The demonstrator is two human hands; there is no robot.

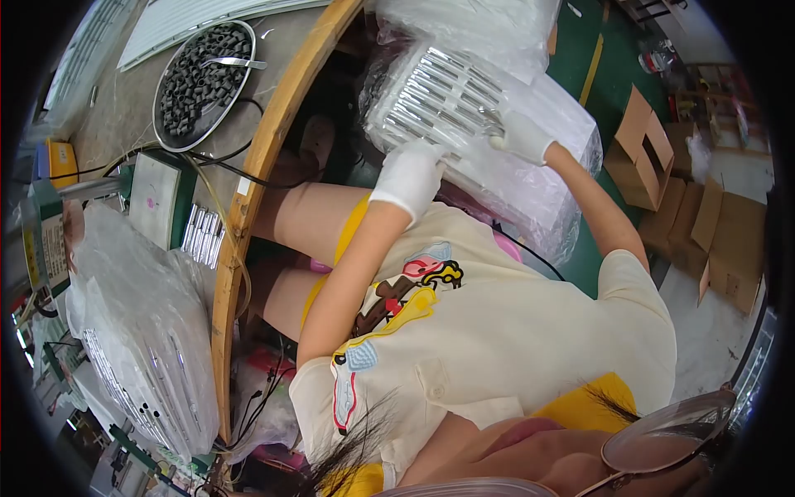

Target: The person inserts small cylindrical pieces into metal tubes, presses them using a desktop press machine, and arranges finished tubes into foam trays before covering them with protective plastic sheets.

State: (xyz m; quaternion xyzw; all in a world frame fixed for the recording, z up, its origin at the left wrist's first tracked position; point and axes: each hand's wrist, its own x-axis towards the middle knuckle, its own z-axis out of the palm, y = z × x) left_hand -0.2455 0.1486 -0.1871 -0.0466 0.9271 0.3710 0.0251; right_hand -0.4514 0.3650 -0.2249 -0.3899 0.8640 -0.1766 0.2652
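Note:
White gloves cover both hands. My left hand (408,178) is closed at the near edge of a white tray with rows of shiny metal tubes (439,87); what its fingers grip is hidden. My right hand (523,138) bends its fingers together over the right end of the rows, beside a small shiny piece too unclear to name. Clear plastic wrap (381,116) lies loosely around the tray. Under and beside the tray are white sheets or packing (563,124).
To the left, a wood-edged table (277,108) holds a bowl of black short tubular pieces (199,87) with tweezers (236,62) on top. Metal tubes (201,236) and a bagged stack (141,331) are nearby. Cardboard boxes (642,149) stand on the right floor.

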